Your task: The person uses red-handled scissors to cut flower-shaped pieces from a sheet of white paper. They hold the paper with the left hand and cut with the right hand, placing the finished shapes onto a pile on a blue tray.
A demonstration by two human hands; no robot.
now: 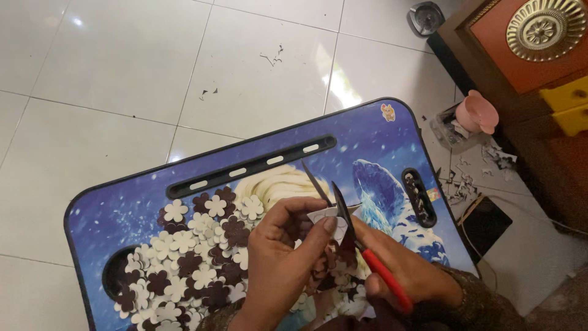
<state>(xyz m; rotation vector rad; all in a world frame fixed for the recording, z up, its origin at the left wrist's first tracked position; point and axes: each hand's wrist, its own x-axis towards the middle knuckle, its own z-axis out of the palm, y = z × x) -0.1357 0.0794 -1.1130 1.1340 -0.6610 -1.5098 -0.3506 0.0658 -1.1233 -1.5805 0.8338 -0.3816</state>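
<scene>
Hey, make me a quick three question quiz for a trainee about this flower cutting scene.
1. True or false: the right hand holds the red-handled scissors.
2. What does the left hand pinch? A. white paper piece B. pink cup
3. What two colours are the flower-shaped foam cutouts piled on the blue picture-printed lap table?

Key: 1 true; 2 A; 3 white and dark brown.

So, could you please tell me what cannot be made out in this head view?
- White piece: mostly hidden by the left hand.
- Scissors: handles hidden in the right hand.
- Flower cutouts: pile cut off by the bottom edge.
- Table: near side out of frame.
</scene>
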